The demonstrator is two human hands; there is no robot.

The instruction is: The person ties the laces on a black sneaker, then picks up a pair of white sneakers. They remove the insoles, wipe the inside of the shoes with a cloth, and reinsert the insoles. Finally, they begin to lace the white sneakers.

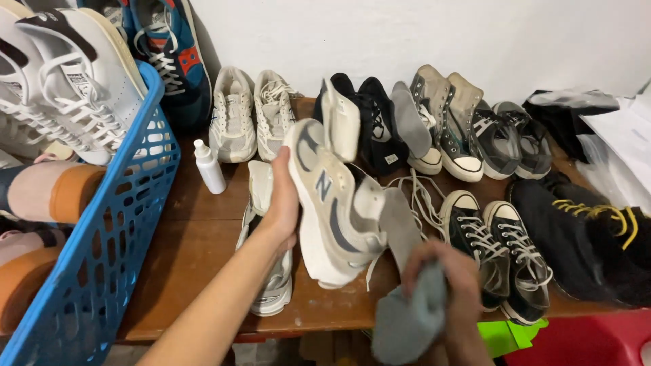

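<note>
My left hand [281, 203] grips a beige and grey sneaker [332, 203] by its toe end and holds it tilted on its side above the wooden table [196, 237]. The sneaker's tongue and insole hang loose. My right hand [454, 285] holds a grey cloth [407, 318] bunched up near the sneaker's heel, low at the table's front edge. Under my left hand lies the matching sneaker [268, 285] on the table.
A blue plastic basket [102, 251] with white sneakers stands at the left. A small white bottle [209, 166] stands on the table. Pairs of white, black, grey and high-top shoes line the wall; black low-tops [498, 251] and black boots [583, 230] sit right.
</note>
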